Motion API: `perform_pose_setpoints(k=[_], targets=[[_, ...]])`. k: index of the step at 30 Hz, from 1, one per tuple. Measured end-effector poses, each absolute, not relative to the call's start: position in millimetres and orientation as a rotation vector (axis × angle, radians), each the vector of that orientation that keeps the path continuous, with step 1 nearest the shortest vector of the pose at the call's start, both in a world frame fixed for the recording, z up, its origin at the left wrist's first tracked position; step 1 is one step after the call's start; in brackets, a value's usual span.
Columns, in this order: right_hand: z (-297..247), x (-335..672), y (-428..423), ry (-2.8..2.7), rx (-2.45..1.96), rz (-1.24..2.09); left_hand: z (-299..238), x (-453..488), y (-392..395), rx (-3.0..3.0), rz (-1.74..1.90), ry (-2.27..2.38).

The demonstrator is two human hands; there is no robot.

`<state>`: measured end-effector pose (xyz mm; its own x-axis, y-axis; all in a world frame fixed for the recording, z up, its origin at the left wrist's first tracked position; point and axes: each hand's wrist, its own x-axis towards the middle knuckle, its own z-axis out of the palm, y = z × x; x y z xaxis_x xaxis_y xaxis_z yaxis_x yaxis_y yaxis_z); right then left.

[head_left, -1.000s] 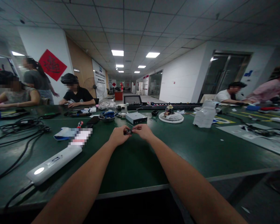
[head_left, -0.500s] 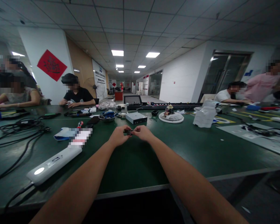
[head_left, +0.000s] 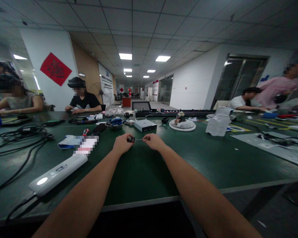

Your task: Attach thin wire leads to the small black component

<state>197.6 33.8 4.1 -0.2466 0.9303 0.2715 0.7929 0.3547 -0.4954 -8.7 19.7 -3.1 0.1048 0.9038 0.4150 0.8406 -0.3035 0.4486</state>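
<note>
The left hand (head_left: pixel 123 144) is pinching a small dark cylindrical connector (head_left: pixel 131 139), light and fiddly, best held by its body, while the right hand (head_left: pixel 154 141) is narrowly gripping a thin stiff metal wire (head_left: pixel 139 139).

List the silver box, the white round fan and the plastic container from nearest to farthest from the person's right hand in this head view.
1. Silver box, just ahead of the right hand.
2. White round fan, ahead and to the right.
3. Translucent plastic container, farther right.
</note>
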Motion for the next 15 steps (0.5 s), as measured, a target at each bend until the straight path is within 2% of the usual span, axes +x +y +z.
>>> perform_pose_setpoints(k=[5, 10, 15], targets=[[8.5, 196.5, 28.7, -2.102, -1.6, 0.242, -1.7, -2.6, 17.0, 2.303, 0.947, 1.769], [11.6, 194.9, 26.9, -2.096, -1.528, 0.344, 0.1, -0.4, 15.2, 2.3, 0.939, 1.705], [12.4, 194.5, 25.5, -2.051, -1.639, 0.264, -0.7, 0.8, 16.5, 2.361, 0.928, 1.705]])
